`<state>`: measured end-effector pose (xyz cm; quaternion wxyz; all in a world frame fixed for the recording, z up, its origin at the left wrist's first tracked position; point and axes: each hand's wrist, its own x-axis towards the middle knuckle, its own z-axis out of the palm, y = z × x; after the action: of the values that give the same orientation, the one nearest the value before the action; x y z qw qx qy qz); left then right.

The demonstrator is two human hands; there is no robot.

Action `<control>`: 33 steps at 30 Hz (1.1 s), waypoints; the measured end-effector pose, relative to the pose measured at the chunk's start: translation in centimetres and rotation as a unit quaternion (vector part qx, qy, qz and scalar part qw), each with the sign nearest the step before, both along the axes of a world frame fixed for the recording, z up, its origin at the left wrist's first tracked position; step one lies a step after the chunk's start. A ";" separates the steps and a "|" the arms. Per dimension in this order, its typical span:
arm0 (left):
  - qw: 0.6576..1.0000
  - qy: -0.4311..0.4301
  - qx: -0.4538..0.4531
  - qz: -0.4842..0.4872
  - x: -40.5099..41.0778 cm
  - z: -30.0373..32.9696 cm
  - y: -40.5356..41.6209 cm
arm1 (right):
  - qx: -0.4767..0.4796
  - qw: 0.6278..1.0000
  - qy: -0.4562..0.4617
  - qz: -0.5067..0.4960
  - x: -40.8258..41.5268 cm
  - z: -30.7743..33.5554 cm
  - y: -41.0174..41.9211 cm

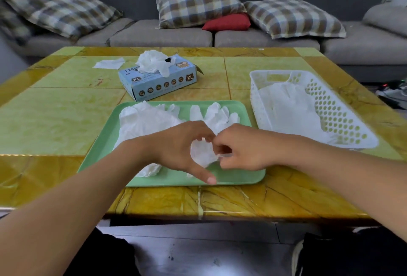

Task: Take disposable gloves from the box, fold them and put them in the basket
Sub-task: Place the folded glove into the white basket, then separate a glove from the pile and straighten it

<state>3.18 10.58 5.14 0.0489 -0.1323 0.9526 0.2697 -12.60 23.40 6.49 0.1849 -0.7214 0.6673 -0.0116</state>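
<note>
So both hands meet over the near half of the green tray [103, 143], working on one crumpled white glove [203, 153]. The left hand [176, 146] has its fingers curled over the top of the glove, pinching it up near the far edge of the bunch, with the thumb stretched down toward the tray's near rim. The right hand [240, 148] comes in from the other side, fingers curled in and pinching the same glove, fingertips pretty much touching the left hand's.

Further back on the tray there's another glove [217, 112] lying flat with its fingers pointing at the far rim, and a bigger wrinkled glove pile [145, 121] on the tray's left side.

The glove box [160, 82], light blue with XL on it, sits just beyond the tray's far edge, with a wad of gloves [152, 62] puffing out of the top. The white basket [330, 108] is off by the table's right edge, right beside the tray, with folded gloves [288, 108] already inside. A loose white sheet [109, 63] lies near the far left corner of the yellow table [55, 117].
</note>
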 end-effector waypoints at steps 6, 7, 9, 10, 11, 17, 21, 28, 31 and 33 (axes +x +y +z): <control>0.958 0.224 0.150 0.099 0.8 2.9 1.3 | 0.018 0.905 -0.411 -0.107 -2.7 6.6 -0.2; 0.935 0.262 0.198 0.134 0.6 3.7 1.9 | 0.035 0.882 -0.459 -0.106 -3.1 7.2 0.1; 0.896 0.306 0.268 0.177 0.1 4.7 3.1 | 0.055 0.838 -0.530 -0.117 -3.6 7.7 0.4; 0.882 0.322 0.286 0.190 -0.3 5.5 3.7 | 0.050 0.823 -0.552 -0.123 -3.9 8.3 0.7; 0.870 0.331 0.303 0.205 -0.7 6.3 4.1 | 0.044 0.809 -0.570 -0.133 -4.1 8.6 0.9; 0.842 0.345 0.321 0.264 -3.8 10.0 4.9 | 0.025 0.761 -0.635 -0.127 -6.6 9.6 3.2; 0.834 0.381 0.315 0.245 -6.4 11.9 5.7 | -0.085 0.760 -0.616 -0.189 -6.4 9.9 4.0; 0.825 0.415 0.348 0.164 -10.3 14.8 7.5 | -0.293 0.742 -0.545 -0.259 -8.6 14.2 7.3; 0.812 0.406 0.393 0.143 -11.6 16.3 8.5 | -0.345 0.734 -0.527 -0.255 -9.8 15.5 9.0; 0.819 0.396 0.390 0.142 -12.4 16.9 8.9 | -0.362 0.721 -0.533 -0.255 -10.6 15.9 9.8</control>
<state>-9.23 19.45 22.05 -0.3241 -0.1182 0.6753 0.6519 -23.18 33.23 22.43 0.2245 -0.4111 0.5623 -0.6815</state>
